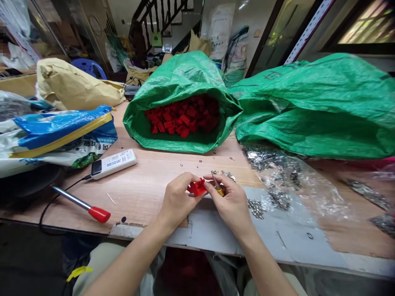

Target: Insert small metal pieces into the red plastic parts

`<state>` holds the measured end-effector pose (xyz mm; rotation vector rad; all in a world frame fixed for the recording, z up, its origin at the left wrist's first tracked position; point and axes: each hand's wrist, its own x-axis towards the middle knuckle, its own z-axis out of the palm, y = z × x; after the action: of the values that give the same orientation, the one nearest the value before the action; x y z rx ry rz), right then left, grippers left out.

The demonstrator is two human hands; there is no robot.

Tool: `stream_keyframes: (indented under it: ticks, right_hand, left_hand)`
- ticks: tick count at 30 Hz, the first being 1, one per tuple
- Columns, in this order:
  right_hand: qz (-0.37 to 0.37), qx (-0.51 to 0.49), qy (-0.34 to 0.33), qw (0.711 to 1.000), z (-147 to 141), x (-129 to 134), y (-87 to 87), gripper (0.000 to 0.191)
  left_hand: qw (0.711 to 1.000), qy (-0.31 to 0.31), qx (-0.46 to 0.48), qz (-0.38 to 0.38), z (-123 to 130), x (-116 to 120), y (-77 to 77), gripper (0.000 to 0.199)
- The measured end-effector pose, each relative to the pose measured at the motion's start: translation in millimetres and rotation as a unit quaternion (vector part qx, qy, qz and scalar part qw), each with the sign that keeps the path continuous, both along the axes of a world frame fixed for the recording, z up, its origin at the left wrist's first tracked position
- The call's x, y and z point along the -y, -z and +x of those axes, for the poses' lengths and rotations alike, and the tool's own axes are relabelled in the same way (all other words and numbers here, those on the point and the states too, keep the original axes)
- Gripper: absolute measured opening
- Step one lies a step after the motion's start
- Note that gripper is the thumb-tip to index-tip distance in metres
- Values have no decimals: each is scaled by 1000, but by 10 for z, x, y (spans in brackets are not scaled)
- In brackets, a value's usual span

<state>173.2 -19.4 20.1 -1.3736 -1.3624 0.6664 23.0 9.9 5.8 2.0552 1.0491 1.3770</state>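
The left hand (179,195) has its grip closed on a red plastic piece (198,188), held just above the bench (145,181) near its front edge; the right hand (231,201) has a narrow grip around a yellow-handled pointed tool (219,191), its thumb at the piece's right side, an open green sack (185,76) beyond
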Motion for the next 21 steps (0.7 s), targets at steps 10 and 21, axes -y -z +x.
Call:
stream_keyframes:
  ticks: [10,21]
  right_hand:
    - [7,7,17,1000,-25,16,-19,17]
    - [-47,-98,-25,994,7,-15,5,24]
  left_hand:
    - [999,-16,-22,36,4,13,-13,13]
    - [997,0,-23,78,0,9,-18,10]
